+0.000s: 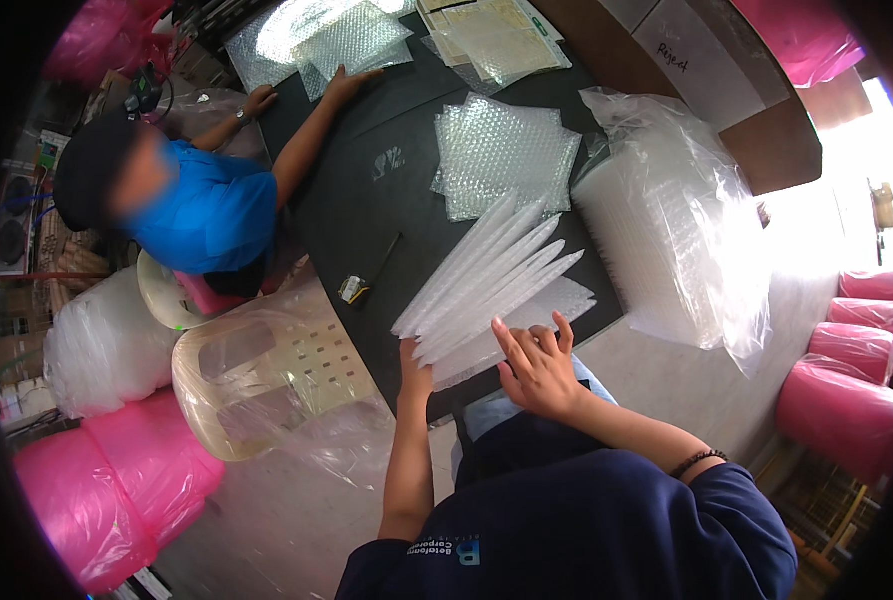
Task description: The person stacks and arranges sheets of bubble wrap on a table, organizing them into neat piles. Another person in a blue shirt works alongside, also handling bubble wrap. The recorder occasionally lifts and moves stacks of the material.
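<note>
Several bubble wrap pouches (497, 275) are fanned out over the near edge of the black table, their edges raised like leaves. My left hand (415, 368) grips the near left end of the fan; its fingers are mostly hidden behind the pouches. Above the near right part of the fan, my right hand (540, 366) is open, fingers spread and partly bent, with nothing seen in it. One pouch (557, 305) lies flatter beneath the fan. Just beyond, a loose stack of bubble wrap pouches (507, 150) rests on the table.
A large clear bag (677, 230) packed with pouches stands at the right. On the table (337, 200) lies a small yellow-and-black object (353, 290). Across the left side sits a person in blue (207, 205), one hand near more bubble wrap (357, 45). A plastic-covered chair (267, 370) stands left.
</note>
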Demonstrator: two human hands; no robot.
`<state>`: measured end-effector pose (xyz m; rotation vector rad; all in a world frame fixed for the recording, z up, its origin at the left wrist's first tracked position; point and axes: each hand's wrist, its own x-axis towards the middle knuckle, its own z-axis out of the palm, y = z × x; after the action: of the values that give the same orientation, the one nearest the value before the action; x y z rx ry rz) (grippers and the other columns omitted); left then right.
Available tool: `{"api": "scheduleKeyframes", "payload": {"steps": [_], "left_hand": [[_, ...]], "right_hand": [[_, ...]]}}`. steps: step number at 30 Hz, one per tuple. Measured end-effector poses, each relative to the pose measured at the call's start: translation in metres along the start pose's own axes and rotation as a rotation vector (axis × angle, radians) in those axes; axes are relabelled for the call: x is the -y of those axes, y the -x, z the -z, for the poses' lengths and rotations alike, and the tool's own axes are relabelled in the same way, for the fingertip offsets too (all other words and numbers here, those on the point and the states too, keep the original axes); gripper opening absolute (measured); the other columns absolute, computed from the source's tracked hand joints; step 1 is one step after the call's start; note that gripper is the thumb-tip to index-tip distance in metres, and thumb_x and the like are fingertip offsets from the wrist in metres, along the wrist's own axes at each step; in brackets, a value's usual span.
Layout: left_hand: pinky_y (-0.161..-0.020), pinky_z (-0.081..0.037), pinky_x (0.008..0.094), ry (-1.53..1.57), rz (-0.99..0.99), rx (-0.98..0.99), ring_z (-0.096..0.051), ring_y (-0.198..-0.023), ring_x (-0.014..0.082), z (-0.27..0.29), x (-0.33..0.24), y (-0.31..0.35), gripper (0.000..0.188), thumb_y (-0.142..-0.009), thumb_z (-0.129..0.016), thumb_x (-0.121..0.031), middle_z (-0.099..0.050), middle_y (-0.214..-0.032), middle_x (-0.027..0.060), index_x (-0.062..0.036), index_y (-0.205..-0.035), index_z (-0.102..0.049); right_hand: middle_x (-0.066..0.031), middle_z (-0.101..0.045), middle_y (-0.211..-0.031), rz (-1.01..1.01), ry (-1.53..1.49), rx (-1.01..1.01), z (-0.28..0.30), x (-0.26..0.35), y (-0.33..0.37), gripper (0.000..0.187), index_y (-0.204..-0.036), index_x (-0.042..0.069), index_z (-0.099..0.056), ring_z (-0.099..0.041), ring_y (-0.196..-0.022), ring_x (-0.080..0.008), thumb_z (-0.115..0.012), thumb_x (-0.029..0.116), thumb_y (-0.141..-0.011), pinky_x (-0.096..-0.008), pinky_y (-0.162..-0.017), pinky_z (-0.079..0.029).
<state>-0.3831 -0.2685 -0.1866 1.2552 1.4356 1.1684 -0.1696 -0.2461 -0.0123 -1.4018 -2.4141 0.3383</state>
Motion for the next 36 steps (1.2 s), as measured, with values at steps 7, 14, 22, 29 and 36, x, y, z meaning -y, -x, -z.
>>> {"api": "scheduleKeyframes", "payload": {"steps": [7,14,22,29,36], "left_hand": [[-0.090,-0.044,0.0347,0.275,0.047,0.057,-0.053,-0.108,0.0229,-0.015,-0.034,-0.007,0.050,-0.086,-0.055,-0.018,-0.051,-0.120,0.0143,-0.0024,-0.128,-0.034],[-0.089,-0.047,0.0365,0.430,0.118,0.056,-0.054,-0.107,0.0238,-0.016,-0.033,-0.013,0.051,-0.087,-0.056,-0.022,-0.047,-0.124,0.0138,-0.0060,-0.128,-0.030],[-0.086,-0.049,0.0434,-0.121,-0.225,0.106,-0.053,-0.109,0.0272,-0.013,-0.055,-0.010,0.046,-0.093,-0.045,-0.033,-0.047,-0.124,0.0146,-0.0064,-0.128,-0.031],[-0.090,-0.044,0.0431,0.183,0.151,0.133,-0.052,-0.111,0.0287,-0.012,-0.060,-0.007,0.067,-0.073,-0.072,-0.019,-0.048,-0.125,0.0101,-0.0065,-0.126,-0.034],[-0.089,-0.046,0.0366,-0.190,-0.223,0.107,-0.054,-0.109,0.0248,-0.011,-0.049,-0.003,0.074,-0.066,-0.077,-0.008,-0.052,-0.122,0.0100,-0.0032,-0.125,-0.034]], "right_hand": [[-0.0088,-0.043,-0.108,-0.092,0.060,0.049,-0.001,0.004,-0.011,0.063,-0.129,0.018,-0.043,-0.039,-0.105,-0.0247,-0.064,0.020,-0.070,-0.0509,-0.101,-0.016],[-0.0128,-0.027,-0.141,0.038,0.041,0.153,0.002,0.004,-0.022,0.046,-0.115,0.012,-0.049,-0.023,-0.132,-0.0289,-0.063,0.020,-0.072,-0.0558,-0.105,-0.009],[-0.0096,-0.042,-0.126,0.067,-0.078,0.124,0.013,-0.004,-0.038,0.078,-0.137,0.008,-0.030,-0.038,-0.119,-0.0262,-0.067,0.025,-0.070,-0.0492,-0.105,-0.019],[-0.0105,-0.037,-0.125,0.055,0.036,0.236,0.022,-0.001,-0.049,0.089,-0.139,0.018,-0.029,-0.036,-0.116,-0.0292,-0.074,0.033,-0.063,-0.0525,-0.103,-0.020],[-0.0115,-0.010,-0.148,0.136,0.042,0.261,0.021,0.004,-0.049,0.081,-0.132,0.027,-0.039,-0.009,-0.137,-0.0311,-0.076,0.034,-0.061,-0.0561,-0.106,-0.010]]}}
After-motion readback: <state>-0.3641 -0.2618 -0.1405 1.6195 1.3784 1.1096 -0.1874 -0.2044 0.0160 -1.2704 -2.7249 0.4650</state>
